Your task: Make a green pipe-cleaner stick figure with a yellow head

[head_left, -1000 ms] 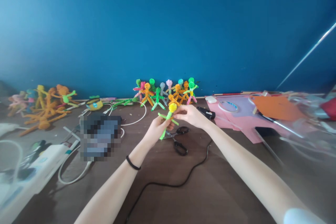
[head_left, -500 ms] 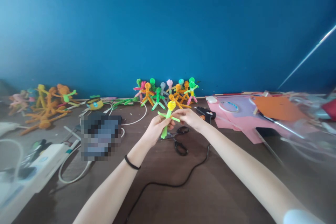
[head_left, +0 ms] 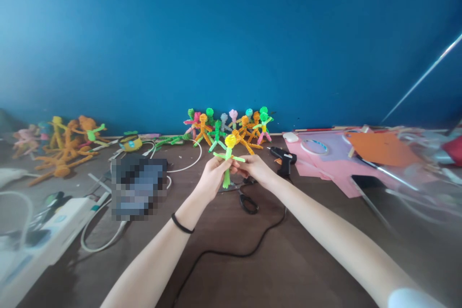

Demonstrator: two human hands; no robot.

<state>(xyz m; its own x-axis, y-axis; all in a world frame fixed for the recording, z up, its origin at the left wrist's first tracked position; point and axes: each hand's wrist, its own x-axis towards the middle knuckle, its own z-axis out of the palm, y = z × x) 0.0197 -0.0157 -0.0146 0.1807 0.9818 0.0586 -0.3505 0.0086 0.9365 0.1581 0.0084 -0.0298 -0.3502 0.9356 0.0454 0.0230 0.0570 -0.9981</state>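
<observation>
L hand is gripping 1 doll upright btwn both hands; R hand is meeting it alongside, can't tell if gripping. 1 pr scissors is lying nr, 1 glue gun to R.

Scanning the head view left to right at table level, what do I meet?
Power strip → wristband → left hand → held figure → right hand → glue gun → ring → orange sheet.
</observation>
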